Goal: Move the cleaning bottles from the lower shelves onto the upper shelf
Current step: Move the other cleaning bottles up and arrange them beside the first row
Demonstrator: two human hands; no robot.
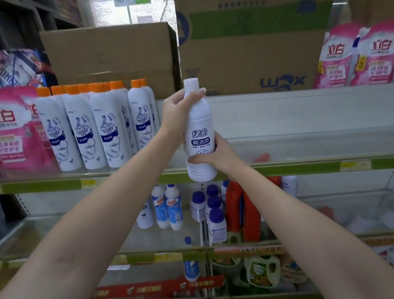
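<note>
White plastic is filling both grips: the left hand [178,114] is curling round the neck and shoulder of the white bottle [199,135], just under its cap, while the right hand [212,154] is wrapping the lower body from behind. The bottle is standing upright in the air at the front edge of the upper shelf [311,164], its base hanging just below the green rail. Holding it high and low this way is probably steadying a tall, top-heavy container as it goes over the lip.

At nine o'clock from the bottle, the orange-capped bottles [94,127] are crowding the shelf in a tight row, the nearest one just beside the left hand. At three o'clock the shelf surface is lying bare as far as the pink pouches [359,61] at two o'clock, so the free space seems to be there. Cardboard boxes [249,49] are stacking up at twelve o'clock behind.

At six o'clock, on the lower shelf [153,257], blue-labelled bottles [168,209], purple-capped bottles [215,217] and red bottles [243,212] are waiting. The rail and the orange-capped row look like the likeliest snags.
</note>
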